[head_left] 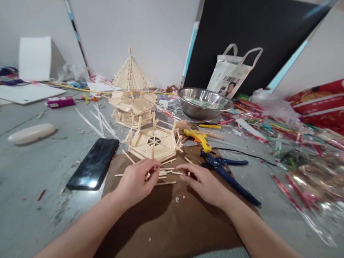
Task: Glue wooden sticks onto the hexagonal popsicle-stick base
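Our left hand and right hand curl at lower centre; we cannot tell whether either pinches loose, unattached sticks. Mid-frame, the stick platform stands roofless; upper centre, the roofed tower appears assembled.

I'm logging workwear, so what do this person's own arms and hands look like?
The left hand and right hand are ungloved, with no ring or watch showing. The left forearm and right forearm are bare: no sleeves or clear markings in view.
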Action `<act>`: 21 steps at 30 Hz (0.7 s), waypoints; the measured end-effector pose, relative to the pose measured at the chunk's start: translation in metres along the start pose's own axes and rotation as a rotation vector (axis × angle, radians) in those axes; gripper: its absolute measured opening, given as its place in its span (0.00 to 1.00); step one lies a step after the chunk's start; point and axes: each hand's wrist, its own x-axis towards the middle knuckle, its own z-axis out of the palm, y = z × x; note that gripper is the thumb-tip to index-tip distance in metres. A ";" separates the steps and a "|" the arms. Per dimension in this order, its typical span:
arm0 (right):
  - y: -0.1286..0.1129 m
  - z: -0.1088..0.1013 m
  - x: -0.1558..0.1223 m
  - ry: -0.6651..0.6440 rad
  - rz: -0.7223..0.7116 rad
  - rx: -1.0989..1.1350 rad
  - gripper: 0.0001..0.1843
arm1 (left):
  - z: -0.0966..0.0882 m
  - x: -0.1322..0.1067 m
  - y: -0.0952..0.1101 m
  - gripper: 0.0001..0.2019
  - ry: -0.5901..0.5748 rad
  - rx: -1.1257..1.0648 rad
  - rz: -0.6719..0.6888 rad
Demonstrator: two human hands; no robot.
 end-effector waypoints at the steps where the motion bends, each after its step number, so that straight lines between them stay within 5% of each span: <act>1: 0.000 0.004 0.001 0.065 0.005 0.059 0.13 | 0.002 -0.001 0.002 0.10 -0.036 -0.019 0.011; 10: -0.007 0.036 0.005 0.206 0.300 0.801 0.12 | 0.014 -0.002 0.012 0.12 -0.249 -0.124 -0.001; 16: -0.008 0.038 0.004 0.161 0.300 0.842 0.12 | 0.013 -0.002 0.010 0.11 -0.236 -0.201 -0.004; 21: -0.008 0.034 0.002 0.159 0.220 0.658 0.11 | 0.009 0.002 0.010 0.11 -0.244 -0.304 -0.138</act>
